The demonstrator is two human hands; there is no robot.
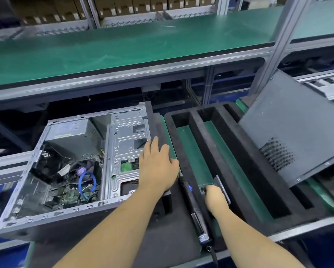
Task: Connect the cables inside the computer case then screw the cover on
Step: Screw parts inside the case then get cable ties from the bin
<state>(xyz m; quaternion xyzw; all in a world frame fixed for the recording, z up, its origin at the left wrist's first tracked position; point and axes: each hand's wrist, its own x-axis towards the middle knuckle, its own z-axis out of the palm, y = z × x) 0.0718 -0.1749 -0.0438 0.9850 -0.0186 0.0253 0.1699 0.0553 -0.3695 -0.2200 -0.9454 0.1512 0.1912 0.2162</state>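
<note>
While the left hand [158,167] lies flat, fingers straight, on the right edge of the open computer case [75,167], the right hand [215,196] curls around a small box [221,185] in the black foam tray [206,132]. Electric screwdriver [195,207] lies between the forearms. Blue cable [86,182] loops inside the case. Cover [291,130] leans tilted at right, off the case.
</note>
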